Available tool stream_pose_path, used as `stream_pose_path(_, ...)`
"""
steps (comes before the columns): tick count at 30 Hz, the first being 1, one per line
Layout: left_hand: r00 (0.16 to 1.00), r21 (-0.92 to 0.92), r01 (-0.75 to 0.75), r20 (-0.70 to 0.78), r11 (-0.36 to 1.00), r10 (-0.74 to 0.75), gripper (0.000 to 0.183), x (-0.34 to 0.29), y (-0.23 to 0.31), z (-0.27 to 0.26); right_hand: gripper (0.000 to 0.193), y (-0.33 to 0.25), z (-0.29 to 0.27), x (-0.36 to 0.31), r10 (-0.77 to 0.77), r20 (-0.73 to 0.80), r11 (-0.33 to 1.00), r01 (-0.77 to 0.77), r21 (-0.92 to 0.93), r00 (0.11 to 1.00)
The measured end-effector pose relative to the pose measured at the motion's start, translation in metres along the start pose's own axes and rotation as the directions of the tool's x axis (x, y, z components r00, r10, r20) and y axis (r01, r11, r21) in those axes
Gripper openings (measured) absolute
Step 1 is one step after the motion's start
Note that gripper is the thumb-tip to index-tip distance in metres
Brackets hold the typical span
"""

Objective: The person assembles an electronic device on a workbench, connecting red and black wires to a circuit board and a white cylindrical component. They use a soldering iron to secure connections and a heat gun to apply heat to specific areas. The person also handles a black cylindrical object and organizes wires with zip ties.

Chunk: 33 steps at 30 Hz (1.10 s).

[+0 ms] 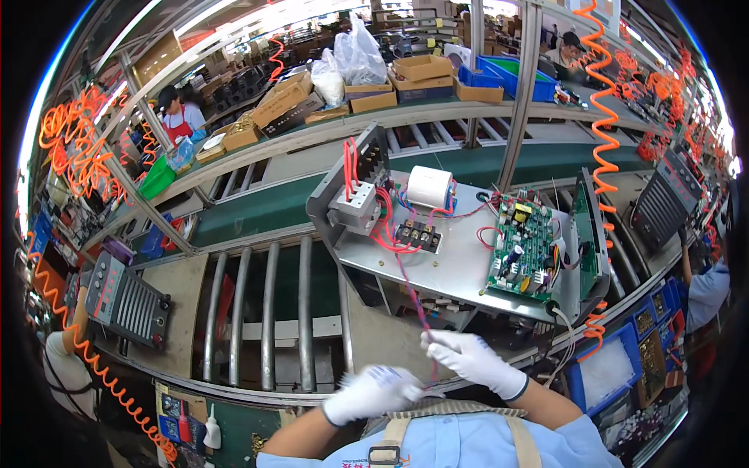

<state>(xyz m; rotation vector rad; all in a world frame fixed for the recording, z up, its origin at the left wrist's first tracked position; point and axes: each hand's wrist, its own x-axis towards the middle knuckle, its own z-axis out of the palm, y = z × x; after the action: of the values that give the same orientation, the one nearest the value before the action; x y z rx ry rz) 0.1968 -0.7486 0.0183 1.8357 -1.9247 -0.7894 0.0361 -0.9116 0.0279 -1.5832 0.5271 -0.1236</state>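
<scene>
Both hands wear white gloves. My right hand (472,363) pinches a twisted red-and-purple wire pair (413,295) between thumb and fingers. Slightly blurred, my left hand (378,395) is closed at the lower end of the same wires, close to my body. They run up to a black terminal block (418,236) on the metal chassis (390,269) of an open machine. The chassis also carries a green circuit board (524,248), a white cylinder (429,187) and a grey block with red wires (356,209).
Metal rollers (269,316) lie left of the chassis. A finished-looking machine (129,300) stands at the far left, another (663,199) at the right. A coiled orange hose (601,117) hangs beside the chassis. Blue parts bins (608,370) sit at right; glue bottles (212,429) at lower left.
</scene>
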Motion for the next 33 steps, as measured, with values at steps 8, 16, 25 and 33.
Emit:
stream_pose_path(8,0.851,0.140,-0.254,-0.438,0.957,0.290,0.044,0.045,0.032,0.000,0.027,0.042,-0.020,-0.043,0.024,-0.125,0.998,-0.031,-0.055,0.992)
stream_pose_path(16,0.909,0.173,-0.311,-0.233,0.934,0.346,0.042,0.096,0.051,-0.061,0.032,0.010,-0.046,-0.085,-0.161,-0.338,0.978,0.197,0.075,0.927)
stream_pose_path(25,0.871,0.379,0.059,-0.472,0.924,0.138,0.018,0.150,0.009,-0.089,0.061,0.027,-0.048,-0.041,-0.129,-0.599,0.961,0.249,0.121,0.791)
stream_pose_path(33,0.966,0.221,-0.095,-0.215,0.971,0.143,0.018,0.179,0.019,-0.096,0.049,0.019,-0.048,-0.010,-0.030,-0.653,0.894,0.313,0.322,0.757)
